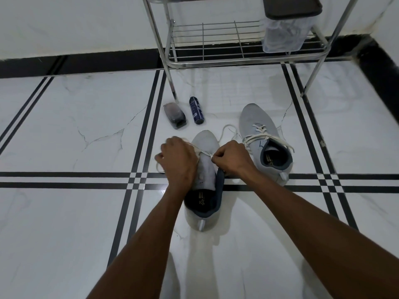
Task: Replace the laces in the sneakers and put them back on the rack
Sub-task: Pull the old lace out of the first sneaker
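— How far along is the job?

— About halfway, I'd judge. The far sneaker (266,143) already carries a white lace, loose and untied, and sits just beside the right hand (232,157). The near sneaker (205,180) has one lace (204,152) only at the toe end — the upper eyelets look bare.

— And the fingers?

— Both sets are closed on that lace. The right hand pinches it over the tongue; the left hand (178,161) clenches the other end, the strand stretched taut between them. The near sneaker lies directly under the fingers.

— What's left?

— Threading upward, tying both, then the rack (244,58) — its lower shelf stands well beyond the fingers.
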Available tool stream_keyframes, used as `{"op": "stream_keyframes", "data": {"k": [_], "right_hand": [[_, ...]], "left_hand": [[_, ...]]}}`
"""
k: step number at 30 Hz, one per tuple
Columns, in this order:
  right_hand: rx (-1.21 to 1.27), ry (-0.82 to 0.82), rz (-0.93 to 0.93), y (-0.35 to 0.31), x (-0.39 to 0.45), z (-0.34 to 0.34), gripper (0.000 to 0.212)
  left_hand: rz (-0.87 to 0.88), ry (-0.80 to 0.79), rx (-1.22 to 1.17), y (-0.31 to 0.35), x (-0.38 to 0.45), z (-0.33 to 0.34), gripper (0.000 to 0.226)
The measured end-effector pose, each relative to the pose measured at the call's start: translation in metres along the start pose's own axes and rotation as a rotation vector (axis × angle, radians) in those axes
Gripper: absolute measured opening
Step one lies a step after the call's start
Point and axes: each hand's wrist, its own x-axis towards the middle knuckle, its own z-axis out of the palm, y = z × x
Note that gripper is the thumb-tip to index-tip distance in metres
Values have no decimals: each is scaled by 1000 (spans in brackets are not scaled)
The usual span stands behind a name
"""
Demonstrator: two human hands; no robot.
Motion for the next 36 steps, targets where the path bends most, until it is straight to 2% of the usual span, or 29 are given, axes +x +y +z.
{"op": "stream_keyframes", "data": {"k": [1,2,4,7,8,10,13,16,18,19,21,22,23,25,27,29,30,33,36], "right_hand": [[-1,6,-6,0,0,-1,14],[5,12,-10,1,0,-2,13],[13,7,-21,0,1,-2,13],[-6,-7,-22,-2,2,-3,11],[-18,-11,-29,-2,4,-3,11],[-28,-16,-42,0,6,-4,11],[-18,-24,-59,3,7,-3,13],[-26,-18,-67,3,4,-2,14],[-19,-9,-56,3,2,-3,14],[-11,-10,-46,4,2,-4,14],[-13,-7,-33,5,1,-5,14],[-16,-2,-32,5,1,-6,14],[-15,0,-38,5,1,-6,13],[-14,4,-49,5,3,-6,13],[-22,-5,-58,3,3,-6,12],[-36,-14,-65,2,3,-7,11],[-39,-16,-69,3,3,-7,11],[-21,-22,-80,6,2,-6,10],[-8,-8,-66,6,1,-5,10]], "left_hand": [[-180,43,-129,0,4,-4,21],[-229,79,-212,-1,7,-5,22],[-53,65,-283,-2,5,-6,30],[274,-219,-224,10,3,0,35],[317,-307,-143,14,3,3,31],[359,-378,10,18,5,5,24],[431,-343,130,20,12,7,8],[443,-347,155,20,11,6,4],[362,-302,180,16,13,3,11],[234,-225,135,11,17,-1,13],[-167,-1,-41,-1,33,-15,18],[-278,86,-79,-7,37,-22,19],[-271,133,-49,-10,38,-26,21],[-71,71,-61,-5,35,-26,30],[126,-191,-128,8,26,-17,37],[184,-515,-70,16,18,-2,40],[201,-588,-45,18,14,3,39],[273,-475,34,16,11,8,13],[272,-368,130,16,16,5,13]]}}
